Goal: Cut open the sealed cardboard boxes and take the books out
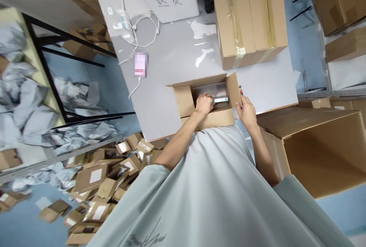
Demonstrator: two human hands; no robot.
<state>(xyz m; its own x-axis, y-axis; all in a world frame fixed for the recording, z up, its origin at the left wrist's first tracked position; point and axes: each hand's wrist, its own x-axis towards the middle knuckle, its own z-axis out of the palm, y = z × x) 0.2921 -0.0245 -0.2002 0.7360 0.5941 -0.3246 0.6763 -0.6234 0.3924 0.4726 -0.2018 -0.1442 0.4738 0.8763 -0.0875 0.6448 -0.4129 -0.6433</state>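
Open carton at the near edge of the tabletop, top splayed; inside, left hand pinches one end of a small flat pack. Right hand grips a red-and-black object (mostly hidden) just outside right flap; tabletop extends rightward.

The right hand partly hides a seemingly red item.

Downward head view over table
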